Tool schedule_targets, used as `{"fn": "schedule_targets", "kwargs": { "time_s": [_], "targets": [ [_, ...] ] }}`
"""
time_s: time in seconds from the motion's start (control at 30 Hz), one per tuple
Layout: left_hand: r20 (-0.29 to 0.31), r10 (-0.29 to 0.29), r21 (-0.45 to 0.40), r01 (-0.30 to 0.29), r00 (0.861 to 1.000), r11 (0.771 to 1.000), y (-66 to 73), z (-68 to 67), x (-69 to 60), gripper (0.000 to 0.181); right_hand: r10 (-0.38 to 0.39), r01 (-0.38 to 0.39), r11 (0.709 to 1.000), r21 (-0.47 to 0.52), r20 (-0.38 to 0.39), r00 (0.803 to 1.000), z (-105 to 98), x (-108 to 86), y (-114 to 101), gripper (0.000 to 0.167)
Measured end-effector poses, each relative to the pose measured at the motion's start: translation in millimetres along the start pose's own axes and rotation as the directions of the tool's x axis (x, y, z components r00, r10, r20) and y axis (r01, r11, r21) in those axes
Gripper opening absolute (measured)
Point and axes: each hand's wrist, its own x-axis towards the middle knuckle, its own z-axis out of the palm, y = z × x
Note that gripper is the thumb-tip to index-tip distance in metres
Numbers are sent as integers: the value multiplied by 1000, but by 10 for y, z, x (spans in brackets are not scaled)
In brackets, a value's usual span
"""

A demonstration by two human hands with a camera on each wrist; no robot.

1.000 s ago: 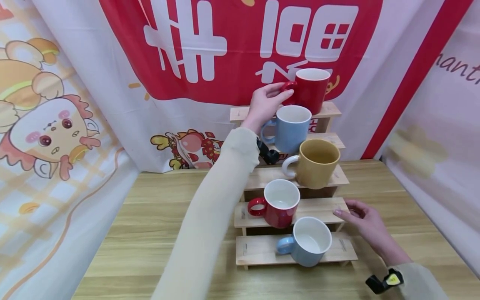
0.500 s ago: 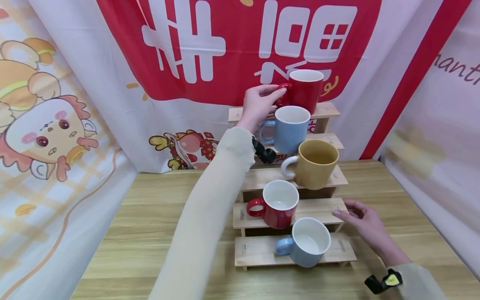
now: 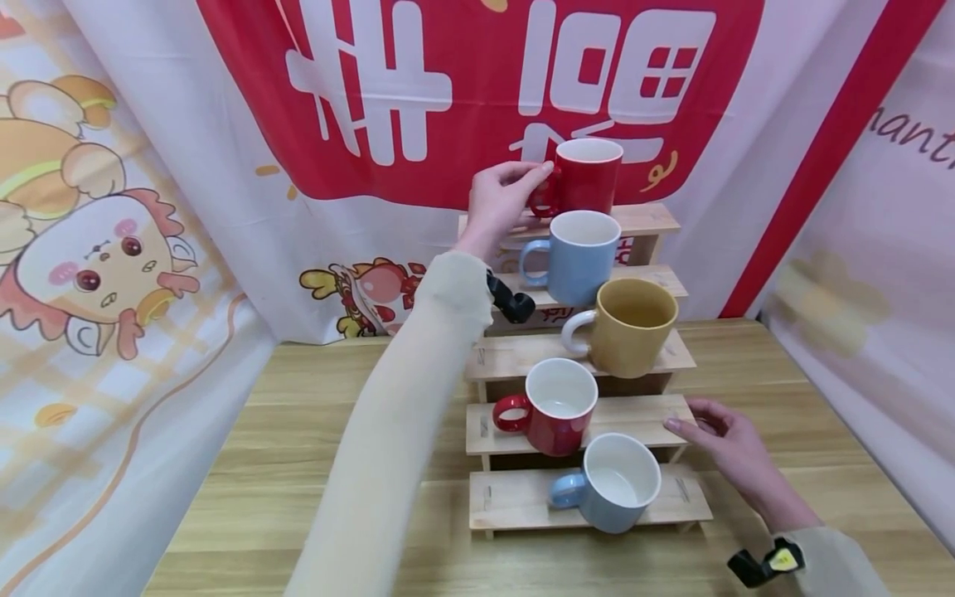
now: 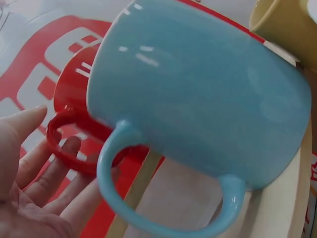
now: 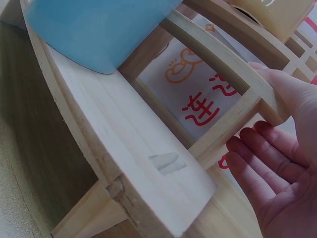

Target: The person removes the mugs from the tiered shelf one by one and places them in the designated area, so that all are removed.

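Note:
My left hand (image 3: pixel 501 201) is at the handle of a red mug (image 3: pixel 589 178) on the top step of a tiered wooden rack (image 3: pixel 515 502). In the left wrist view, the thumb stands apart from the mug's handle (image 4: pixel 62 141), with the loosely spread fingers (image 4: pixel 44 183) beside and behind it. Just below that mug is a tall light-blue mug (image 3: pixel 582 265), which hides part of it. My right hand (image 3: pixel 727 448) grips the right end of the rack's second step from the bottom, thumb on the board and fingers beneath, as the right wrist view shows.
A mustard mug (image 3: pixel 634 327) with a white handle stands on the middle step. Lower down are a short red mug (image 3: pixel 559 410) and a short light-blue mug (image 3: pixel 619 485). Behind the wooden table (image 3: pixel 351 464) hangs a printed red-and-white cloth (image 3: pixel 485 108).
The top red mug has shifted left along its step, and my left hand has moved left with it. My right hand stays at the rack's edge.

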Motion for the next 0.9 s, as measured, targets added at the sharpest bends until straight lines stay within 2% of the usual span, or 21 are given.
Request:
{"fn": "schedule_targets", "kwargs": {
  "time_s": [0.1, 0.23, 0.43, 0.6, 0.9],
  "targets": [
    [-2, 7, 15, -7, 1000, 1000, 13, 63, -5, 36, 5, -5, 1000, 2, -2, 1000, -2, -2, 2, 68],
    [-41, -8, 34, 10, 999, 999, 6, 126, -11, 35, -3, 3, 1000, 8, -8, 1000, -2, -6, 0, 68],
    [-81, -8, 45, 12, 997, 999, -21, 140, -22, 34, -9, 9, 1000, 11, -13, 1000, 13, -14, -15, 67],
    [-90, 4, 30, -1, 996, 1000, -56, 132, -13, 35, -23, 23, 1000, 12, -21, 1000, 31, -6, -5, 66],
    [-100, 11, -21, -13, 995, 1000, -99, 164, 15, 33, -5, 5, 1000, -2, -25, 1000, 28, 15, 13, 69]
  ]
}}
